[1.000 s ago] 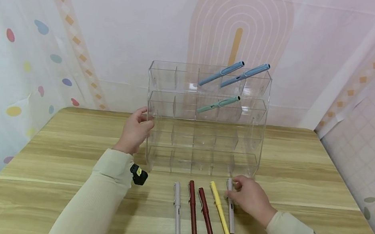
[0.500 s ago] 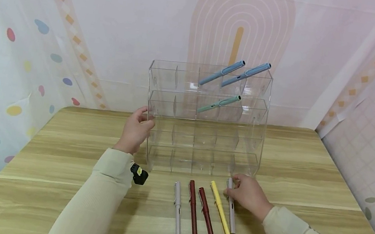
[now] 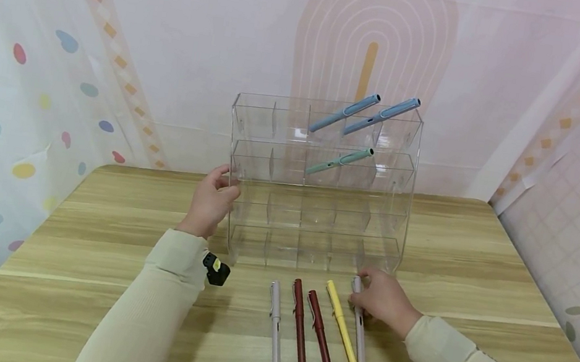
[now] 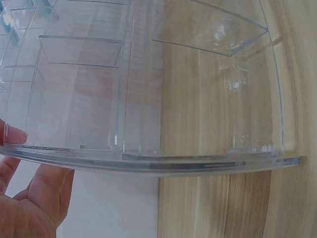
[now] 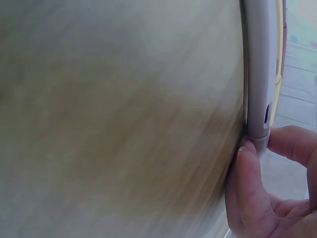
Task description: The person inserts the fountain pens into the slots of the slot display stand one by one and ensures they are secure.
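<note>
A clear acrylic pen rack [image 3: 314, 247] with tiered compartments stands upright on the table. At its left side my left hand [image 3: 210, 201] grips the side panel [image 4: 198, 163]; in the left wrist view the thumb lies on the inner face, the other fingers outside. My right hand [image 3: 387, 299] pinches the cap end of a grey pen [image 3: 360, 329], the rightmost in a row in front of the rack. In the right wrist view, thumb and finger close on either side of this grey pen [image 5: 260, 74]. Beside it lies a yellow pen [image 3: 342, 323].
Further left in the row lie two dark red pens [image 3: 299, 326] [image 3: 321, 339] and another grey pen [image 3: 276, 329]. Two blue pens [image 3: 345, 114] [image 3: 382, 117] lean in the rack's top tier, a green pen [image 3: 340, 161] in the tier below. A patterned curtain [image 3: 204, 37] hangs behind the wooden table [image 3: 57, 271].
My right wrist and forearm have shifted slightly left, while the fingers stay at the grey pen's cap. The left hand keeps its hold on the rack.
</note>
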A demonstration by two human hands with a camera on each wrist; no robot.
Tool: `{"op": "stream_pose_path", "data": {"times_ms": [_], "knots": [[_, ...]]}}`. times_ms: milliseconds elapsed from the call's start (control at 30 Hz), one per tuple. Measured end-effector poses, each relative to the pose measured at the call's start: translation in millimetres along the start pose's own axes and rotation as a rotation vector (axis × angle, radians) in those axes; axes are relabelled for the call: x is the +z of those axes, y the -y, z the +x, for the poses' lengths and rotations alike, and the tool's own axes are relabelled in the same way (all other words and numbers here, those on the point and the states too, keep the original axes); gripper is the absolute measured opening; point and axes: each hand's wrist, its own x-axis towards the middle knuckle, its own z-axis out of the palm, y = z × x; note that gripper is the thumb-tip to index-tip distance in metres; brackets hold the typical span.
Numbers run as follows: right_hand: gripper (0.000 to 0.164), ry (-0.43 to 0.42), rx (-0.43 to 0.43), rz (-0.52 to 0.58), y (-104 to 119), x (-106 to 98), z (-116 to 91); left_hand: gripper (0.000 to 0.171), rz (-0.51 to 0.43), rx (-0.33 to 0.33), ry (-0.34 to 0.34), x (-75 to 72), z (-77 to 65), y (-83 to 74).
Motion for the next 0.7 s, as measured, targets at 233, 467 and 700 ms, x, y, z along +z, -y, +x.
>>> {"op": "stream_pose_path", "data": {"times_ms": [233,467,700], "knots": [[0.056,-0.001,0.007,0.042,-1,-2,1,0.059,0.011,-0.010,0.001,-0.2,0.6,0.8],[0.049,0.004,0.008,0.095,0,-6,-1,0.058,-0.001,-0.007,0.000,1.3,2.3,2.1],[0.044,-0.015,-0.003,0.149,4,-12,-6,0.059,-0.001,-0.007,0.001,0.3,1.1,1.2]]}}
